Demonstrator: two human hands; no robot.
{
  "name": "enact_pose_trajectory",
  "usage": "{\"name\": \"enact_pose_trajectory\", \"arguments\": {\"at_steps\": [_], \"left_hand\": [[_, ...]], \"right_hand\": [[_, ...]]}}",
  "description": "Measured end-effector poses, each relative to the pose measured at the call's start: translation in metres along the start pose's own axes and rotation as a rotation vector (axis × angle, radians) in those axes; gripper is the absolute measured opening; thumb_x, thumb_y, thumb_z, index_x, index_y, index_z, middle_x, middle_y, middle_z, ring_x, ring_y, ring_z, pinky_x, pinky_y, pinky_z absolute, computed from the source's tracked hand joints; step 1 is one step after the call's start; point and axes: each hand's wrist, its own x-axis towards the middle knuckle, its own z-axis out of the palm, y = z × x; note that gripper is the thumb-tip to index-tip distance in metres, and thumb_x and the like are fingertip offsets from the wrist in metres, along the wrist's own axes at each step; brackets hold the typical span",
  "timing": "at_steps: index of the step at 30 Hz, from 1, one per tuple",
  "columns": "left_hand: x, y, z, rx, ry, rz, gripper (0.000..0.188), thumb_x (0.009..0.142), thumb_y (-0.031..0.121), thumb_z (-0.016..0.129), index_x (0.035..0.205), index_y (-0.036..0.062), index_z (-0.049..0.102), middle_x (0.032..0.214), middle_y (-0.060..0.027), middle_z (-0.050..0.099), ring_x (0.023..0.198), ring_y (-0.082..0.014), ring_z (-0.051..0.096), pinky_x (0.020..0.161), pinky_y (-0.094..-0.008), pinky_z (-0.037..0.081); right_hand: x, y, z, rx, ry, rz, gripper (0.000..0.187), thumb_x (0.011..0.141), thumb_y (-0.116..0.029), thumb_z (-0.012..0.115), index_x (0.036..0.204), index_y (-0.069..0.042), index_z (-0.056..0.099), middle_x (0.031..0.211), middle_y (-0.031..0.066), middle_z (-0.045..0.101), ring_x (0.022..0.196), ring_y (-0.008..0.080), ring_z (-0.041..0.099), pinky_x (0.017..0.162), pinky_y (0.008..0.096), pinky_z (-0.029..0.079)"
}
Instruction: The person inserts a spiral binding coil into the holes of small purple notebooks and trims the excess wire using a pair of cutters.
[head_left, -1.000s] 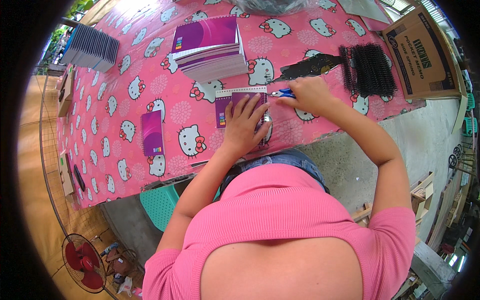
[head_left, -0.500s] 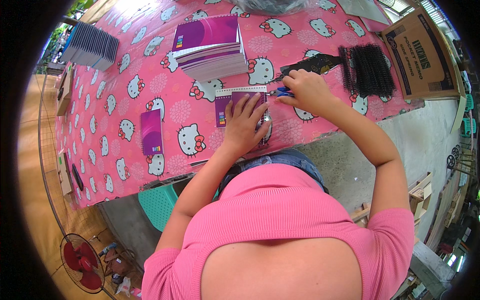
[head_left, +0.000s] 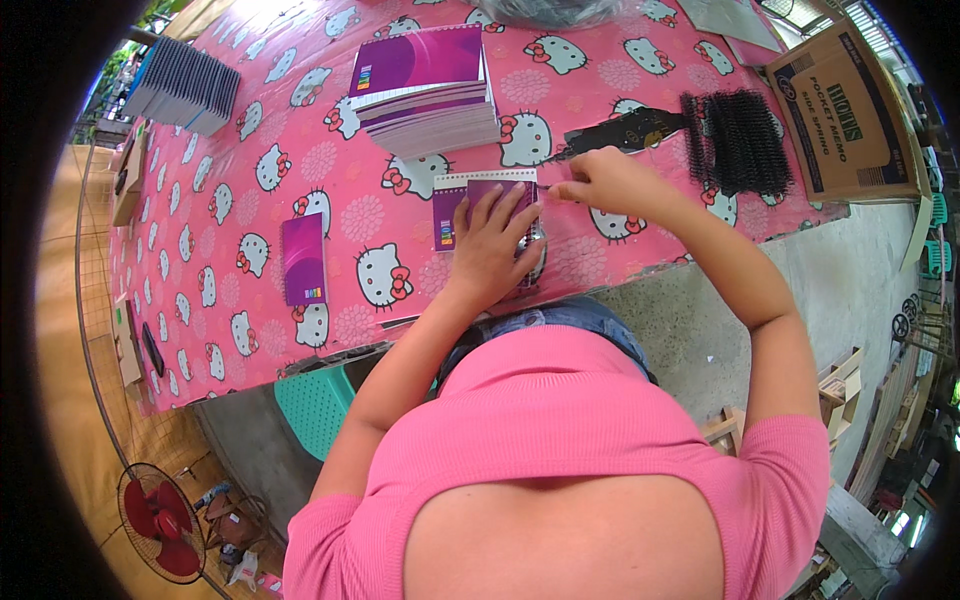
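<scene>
My left hand [head_left: 490,240] lies flat, fingers spread, over a purple-covered notebook [head_left: 446,212] at the table's near edge. White punched paper shows along the notebook's far edge, and a second purple cover lies under my fingers. Dark coil binding shows beside my left thumb, partly hidden. Just right of the notebook's far corner, my right hand [head_left: 605,180] is closed around small pliers. Only a thin dark tip [head_left: 545,187] pokes out toward the binding; their blue handles are hidden by my fingers.
Ahead stands a stack of purple notebooks [head_left: 425,100]. Another purple notebook [head_left: 303,260] lies to the left, bound notebooks [head_left: 180,88] stand at far left. Loose black spiral coils [head_left: 740,143], a black plastic piece [head_left: 625,132] and a cardboard box [head_left: 845,115] are to the right.
My right fingers have closed over the pliers, whose blue handles showed before. My left hand stays on the notebook, with the whole view shifted slightly.
</scene>
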Motion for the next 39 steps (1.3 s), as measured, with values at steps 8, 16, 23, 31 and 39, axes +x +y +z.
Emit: {"name": "enact_pose_trajectory", "arguments": {"at_steps": [8,16,23,31,39], "left_hand": [[0.001,0.002,0.001,0.026,-0.033,-0.010,0.050,0.083,0.037,0.063,0.128,0.0180,0.054,0.140,-0.0101,0.045,0.130,-0.0318,0.037,0.106,-0.0565,0.022],[0.013,0.031,-0.015,0.088,-0.063,-0.311,0.066,0.074,0.033,0.072,0.128,0.0059,0.044,0.125,-0.0188,0.045,0.113,-0.0379,0.043,0.093,-0.0522,0.036],[0.014,0.009,-0.045,-0.299,-0.112,-0.284,0.043,0.072,0.013,0.062,0.113,0.0026,0.050,0.099,-0.0227,0.058,0.097,-0.0420,0.055,0.085,-0.0437,0.044],[-0.020,0.022,-0.040,0.058,-0.249,-0.291,0.058,0.074,0.014,0.063,0.129,0.0122,0.048,0.146,-0.0190,0.032,0.136,-0.0426,0.026,0.104,-0.0667,0.022],[-0.011,0.004,-0.081,-0.353,-0.148,-0.356,0.036,0.076,-0.001,0.053,0.112,-0.0011,0.050,0.119,-0.0223,0.053,0.114,-0.0390,0.051,0.094,-0.0461,0.044]], "right_hand": [[-0.024,0.020,0.030,-0.038,0.176,-0.012,0.051,0.081,-0.049,0.066,0.099,-0.001,0.062,0.097,0.0198,0.062,0.094,0.0350,0.061,0.082,0.0429,0.049],[-0.005,0.029,0.031,-0.176,0.518,-0.220,0.043,0.074,-0.028,0.073,0.106,-0.003,0.058,0.105,0.0178,0.057,0.100,0.0352,0.057,0.081,0.0440,0.048],[0.033,0.038,0.049,0.109,0.479,-0.271,0.027,0.076,-0.011,0.068,0.101,-0.004,0.059,0.097,0.0198,0.056,0.090,0.0409,0.057,0.076,0.0463,0.047],[0.060,0.043,-0.027,0.244,0.482,-0.252,0.026,0.071,-0.019,0.069,0.086,0.002,0.064,0.078,0.0178,0.063,0.076,0.0315,0.063,0.070,0.0403,0.049],[0.140,0.034,-0.212,0.045,1.190,-0.317,0.041,0.079,-0.034,0.072,0.103,-0.001,0.067,0.082,0.0125,0.069,0.075,0.0179,0.067,0.068,0.0325,0.051]]}}
